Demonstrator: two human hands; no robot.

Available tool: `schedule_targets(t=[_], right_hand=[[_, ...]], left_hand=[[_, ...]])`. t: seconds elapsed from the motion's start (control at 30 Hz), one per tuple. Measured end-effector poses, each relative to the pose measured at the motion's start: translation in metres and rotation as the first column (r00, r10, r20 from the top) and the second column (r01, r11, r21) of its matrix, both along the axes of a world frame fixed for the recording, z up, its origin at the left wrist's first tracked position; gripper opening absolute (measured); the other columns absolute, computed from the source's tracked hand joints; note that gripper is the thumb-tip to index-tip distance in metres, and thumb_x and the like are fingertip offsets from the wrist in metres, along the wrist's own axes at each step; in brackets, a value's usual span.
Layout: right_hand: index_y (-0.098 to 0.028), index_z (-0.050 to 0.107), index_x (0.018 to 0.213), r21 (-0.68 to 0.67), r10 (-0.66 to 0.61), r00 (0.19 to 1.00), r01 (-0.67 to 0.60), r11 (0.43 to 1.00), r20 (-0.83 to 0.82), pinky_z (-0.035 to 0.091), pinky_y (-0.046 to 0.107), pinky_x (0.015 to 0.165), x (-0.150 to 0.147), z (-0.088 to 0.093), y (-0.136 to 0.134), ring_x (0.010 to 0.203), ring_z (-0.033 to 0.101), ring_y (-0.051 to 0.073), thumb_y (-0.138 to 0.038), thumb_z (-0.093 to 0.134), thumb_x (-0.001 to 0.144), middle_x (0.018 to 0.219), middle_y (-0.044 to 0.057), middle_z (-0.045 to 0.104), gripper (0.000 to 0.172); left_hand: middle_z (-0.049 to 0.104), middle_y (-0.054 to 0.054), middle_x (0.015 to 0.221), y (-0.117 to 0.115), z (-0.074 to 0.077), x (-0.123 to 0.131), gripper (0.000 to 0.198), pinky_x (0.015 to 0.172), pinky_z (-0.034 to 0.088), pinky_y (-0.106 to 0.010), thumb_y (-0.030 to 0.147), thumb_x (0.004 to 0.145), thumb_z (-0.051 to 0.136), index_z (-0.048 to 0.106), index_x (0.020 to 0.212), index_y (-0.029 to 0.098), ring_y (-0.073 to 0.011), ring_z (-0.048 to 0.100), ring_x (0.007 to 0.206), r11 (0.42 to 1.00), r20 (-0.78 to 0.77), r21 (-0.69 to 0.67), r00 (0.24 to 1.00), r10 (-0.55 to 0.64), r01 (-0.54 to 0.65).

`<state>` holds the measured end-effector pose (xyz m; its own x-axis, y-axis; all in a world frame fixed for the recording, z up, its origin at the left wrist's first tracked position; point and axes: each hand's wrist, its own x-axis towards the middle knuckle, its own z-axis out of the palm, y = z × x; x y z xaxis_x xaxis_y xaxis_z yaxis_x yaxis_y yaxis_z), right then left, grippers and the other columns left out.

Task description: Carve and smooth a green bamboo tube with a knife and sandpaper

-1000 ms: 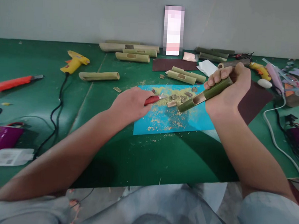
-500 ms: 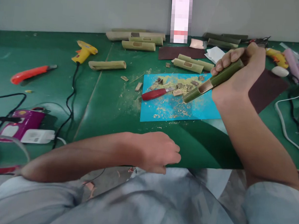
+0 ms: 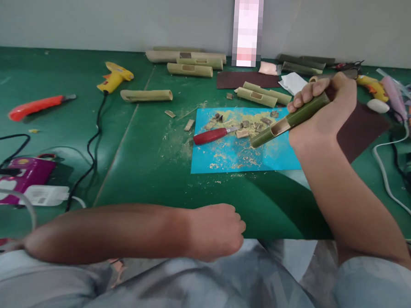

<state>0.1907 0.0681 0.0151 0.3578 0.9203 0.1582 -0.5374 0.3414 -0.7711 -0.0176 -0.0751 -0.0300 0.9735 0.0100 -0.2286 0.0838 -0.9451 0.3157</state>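
My right hand (image 3: 326, 110) is wrapped round a green bamboo tube (image 3: 306, 109) with a rectangular opening cut in its side. The tube slants down to the left, its lower end over a blue sheet (image 3: 205, 161). My left hand (image 3: 218, 230) is closed in a fist at the table's front edge; its fingers are curled under, and whatever they hold, if anything, is hidden. On the blue sheet lie a red-handled knife (image 3: 211, 135), sawdust and several small bamboo chips (image 3: 242, 134).
Several cut bamboo tubes (image 3: 189, 70) lie along the back. On the left are a yellow glue gun (image 3: 113, 77), an orange utility knife (image 3: 37, 107) and a purple power strip (image 3: 35, 175) with cables. Brown sandpaper (image 3: 361, 127) lies to the right, near a white cable (image 3: 384, 168).
My left hand has moved down, closer to my body. My right hand still holds the bamboo tube at about the same slant. The view has tilted slightly.
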Motion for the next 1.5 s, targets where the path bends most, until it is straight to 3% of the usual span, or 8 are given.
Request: schedule_targets(t=[0.3,0.47,0.53,0.73,0.93,1.03,1.3,1.5], right_hand=[[-0.025,0.037,0.053,-0.042,0.008,0.999,-0.010,0.999,-0.047,0.033,0.029,0.048,0.000,-0.002,0.002,0.047,0.039,0.012,-0.044,0.032,0.095,0.052,-0.004,0.037,0.047],[-0.024,0.042,0.051,-0.016,0.008,0.999,-0.009,1.000,-0.052,0.033,0.029,0.046,-0.018,-0.005,-0.010,0.048,0.038,0.013,-0.054,0.043,0.093,0.053,-0.003,0.035,0.052],[-0.024,0.041,0.051,0.037,0.025,1.000,-0.026,0.999,0.011,0.035,0.029,0.047,-0.030,-0.006,-0.022,0.047,0.038,0.013,-0.060,0.042,0.094,0.052,-0.003,0.035,0.056],[-0.024,0.045,0.053,0.120,0.119,0.987,-0.132,0.984,0.107,0.041,0.031,0.051,-0.055,-0.006,-0.051,0.050,0.044,0.013,-0.064,0.039,0.096,0.058,-0.001,0.040,0.059],[-0.023,0.046,0.052,0.103,0.242,0.970,-0.240,0.965,-0.006,0.038,0.029,0.047,-0.062,-0.020,-0.052,0.047,0.041,0.012,-0.065,0.037,0.096,0.054,-0.002,0.039,0.061],[-0.023,0.050,0.054,0.184,0.281,0.959,-0.273,0.944,-0.019,0.037,0.029,0.047,-0.066,-0.027,-0.054,0.047,0.043,0.012,-0.063,0.039,0.097,0.055,-0.002,0.041,0.060],[-0.024,0.050,0.052,0.163,0.217,0.966,-0.239,0.957,0.143,0.039,0.030,0.051,-0.065,-0.027,-0.067,0.050,0.046,0.014,-0.062,0.041,0.095,0.054,0.000,0.048,0.059],[-0.024,0.048,0.052,0.110,0.176,0.969,-0.197,0.974,0.175,0.041,0.030,0.053,-0.064,-0.028,-0.063,0.051,0.046,0.014,-0.064,0.038,0.095,0.054,0.000,0.047,0.060]], left_hand=[[0.065,-0.003,0.074,0.060,0.027,-0.009,0.011,0.056,0.040,-0.030,0.016,0.076,0.059,0.062,0.066,0.019,-0.0165,0.058,0.066,0.971,0.074,-0.034,0.968,0.239,-0.238],[0.064,-0.008,0.119,0.129,0.029,-0.036,0.045,0.083,0.051,-0.032,0.029,0.086,0.056,0.058,0.130,0.019,-0.0210,0.063,0.097,0.555,0.379,0.081,0.540,0.751,-0.828],[0.054,-0.012,0.139,0.135,0.026,-0.039,0.065,0.094,0.050,-0.036,0.038,0.086,0.061,0.042,0.146,0.019,-0.0244,0.060,0.112,0.542,0.443,0.013,0.490,0.750,-0.840],[0.064,-0.013,0.130,0.113,0.019,-0.025,0.063,0.096,0.053,-0.041,0.058,0.088,0.059,0.053,0.138,0.020,-0.0267,0.064,0.112,0.770,0.542,-0.358,0.554,0.631,-0.528],[0.073,-0.009,0.106,0.132,0.013,-0.028,0.038,0.088,0.057,-0.038,0.044,0.095,0.052,0.066,0.119,0.018,-0.0196,0.069,0.091,0.458,0.496,-0.527,0.179,0.850,-0.716],[0.073,-0.006,0.106,0.157,0.018,-0.017,0.034,0.083,0.055,-0.033,0.039,0.091,0.056,0.068,0.115,0.017,-0.0164,0.067,0.087,0.495,0.542,-0.348,0.260,0.799,-0.796],[0.061,-0.005,0.127,0.234,0.035,0.104,0.032,0.090,0.047,-0.026,0.024,0.091,0.046,0.066,0.115,0.015,-0.0180,0.061,0.114,0.801,0.267,0.273,0.842,0.469,-0.533],[0.063,-0.002,0.108,0.264,0.027,0.159,0.023,0.100,0.043,-0.030,0.004,0.078,0.055,0.068,0.096,0.010,-0.0255,0.058,0.121,0.844,0.065,0.268,0.882,0.466,-0.465]])
